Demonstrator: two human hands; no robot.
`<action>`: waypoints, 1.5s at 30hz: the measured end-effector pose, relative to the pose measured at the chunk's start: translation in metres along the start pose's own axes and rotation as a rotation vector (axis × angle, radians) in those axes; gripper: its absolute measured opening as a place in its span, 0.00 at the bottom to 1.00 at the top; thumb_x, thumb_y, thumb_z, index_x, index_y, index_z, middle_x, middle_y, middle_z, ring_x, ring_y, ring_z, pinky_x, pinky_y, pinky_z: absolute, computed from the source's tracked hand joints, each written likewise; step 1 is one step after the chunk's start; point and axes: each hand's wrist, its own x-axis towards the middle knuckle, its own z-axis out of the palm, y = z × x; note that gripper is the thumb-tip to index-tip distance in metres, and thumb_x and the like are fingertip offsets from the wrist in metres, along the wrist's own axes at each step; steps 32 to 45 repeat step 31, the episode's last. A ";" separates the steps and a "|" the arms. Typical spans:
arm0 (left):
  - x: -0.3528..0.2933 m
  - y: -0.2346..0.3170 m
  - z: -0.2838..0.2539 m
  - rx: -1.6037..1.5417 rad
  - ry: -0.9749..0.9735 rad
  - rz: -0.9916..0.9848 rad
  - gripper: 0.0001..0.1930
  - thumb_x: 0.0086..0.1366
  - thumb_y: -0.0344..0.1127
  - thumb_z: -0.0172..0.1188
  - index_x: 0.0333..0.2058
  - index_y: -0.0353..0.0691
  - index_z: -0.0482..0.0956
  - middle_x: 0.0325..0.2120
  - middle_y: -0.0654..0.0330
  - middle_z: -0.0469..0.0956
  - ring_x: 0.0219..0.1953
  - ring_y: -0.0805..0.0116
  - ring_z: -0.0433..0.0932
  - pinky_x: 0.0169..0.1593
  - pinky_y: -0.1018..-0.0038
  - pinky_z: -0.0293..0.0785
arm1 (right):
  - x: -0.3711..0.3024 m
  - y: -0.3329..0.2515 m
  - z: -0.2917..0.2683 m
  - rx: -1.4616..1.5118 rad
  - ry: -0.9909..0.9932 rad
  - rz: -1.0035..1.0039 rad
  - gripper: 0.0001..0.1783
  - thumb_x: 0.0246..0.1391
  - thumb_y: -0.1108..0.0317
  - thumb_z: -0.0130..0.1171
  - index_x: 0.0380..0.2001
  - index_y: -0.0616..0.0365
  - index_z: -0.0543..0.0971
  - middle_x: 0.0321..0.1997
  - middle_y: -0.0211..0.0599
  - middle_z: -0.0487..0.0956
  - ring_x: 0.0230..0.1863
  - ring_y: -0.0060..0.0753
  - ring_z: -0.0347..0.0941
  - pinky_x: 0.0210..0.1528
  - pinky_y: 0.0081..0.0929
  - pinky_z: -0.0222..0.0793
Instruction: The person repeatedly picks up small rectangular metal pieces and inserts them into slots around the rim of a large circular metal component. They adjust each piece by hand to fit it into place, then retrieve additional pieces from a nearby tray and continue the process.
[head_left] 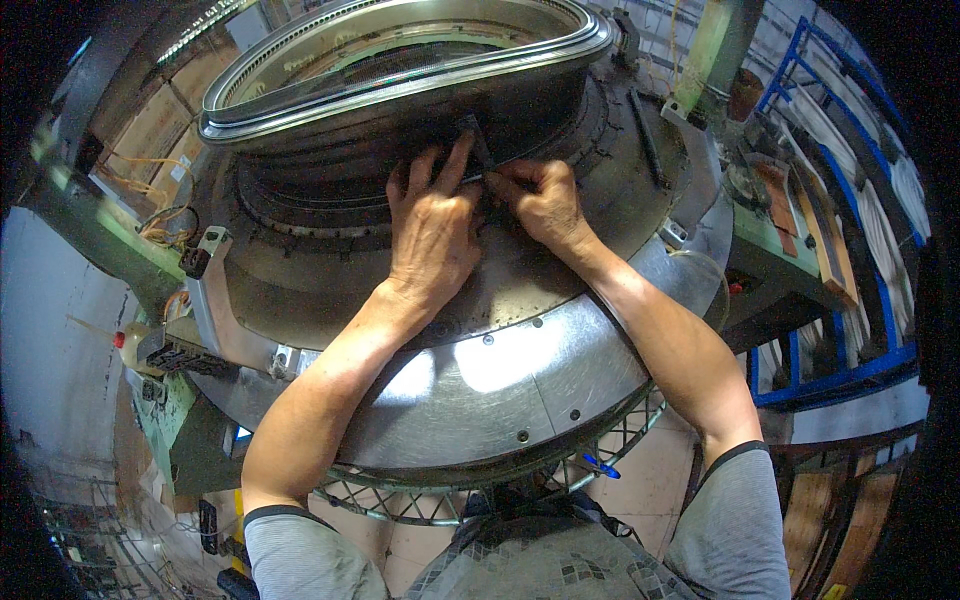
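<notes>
My left hand (435, 225) lies against the dark wall of a big round machine cylinder (340, 180), fingers stretched upward and apart. Its index finger touches a small dark flat piece (478, 140) that leans on the wall. Close beside it on the right, my right hand (548, 205) has thumb and index finger pinched together at the lower end of this piece. What sits between those fingertips is too small to make out. Both hands reach over a wide metal ring plate (500, 365) with screws along its edge.
Above the hands runs the cylinder's shiny curved rim (400, 88). A dark rod (648, 138) lies on the machine at right. Green posts (715, 60) flank it, with cables (165, 230) at left. A blue rack (845, 190) holding white rolls stands far right.
</notes>
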 end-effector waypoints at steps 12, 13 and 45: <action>0.001 0.000 0.000 0.030 -0.025 0.012 0.25 0.48 0.30 0.68 0.49 0.52 0.84 0.70 0.59 0.60 0.65 0.44 0.60 0.63 0.44 0.59 | 0.000 0.001 0.000 -0.060 -0.008 -0.024 0.10 0.57 0.68 0.65 0.37 0.63 0.86 0.31 0.38 0.86 0.32 0.18 0.75 0.36 0.24 0.72; 0.001 0.000 0.000 0.025 -0.028 0.010 0.25 0.49 0.30 0.68 0.49 0.53 0.84 0.70 0.59 0.60 0.65 0.44 0.60 0.63 0.43 0.59 | 0.000 0.001 0.000 -0.056 -0.006 -0.020 0.10 0.57 0.68 0.65 0.37 0.63 0.86 0.31 0.38 0.86 0.32 0.18 0.75 0.36 0.24 0.72; 0.003 -0.002 0.005 0.008 0.039 0.047 0.17 0.44 0.26 0.65 0.38 0.40 0.86 0.71 0.59 0.57 0.64 0.46 0.60 0.60 0.39 0.56 | -0.001 -0.002 -0.001 -0.108 0.014 0.011 0.10 0.57 0.66 0.66 0.37 0.62 0.86 0.32 0.41 0.87 0.32 0.20 0.77 0.37 0.25 0.73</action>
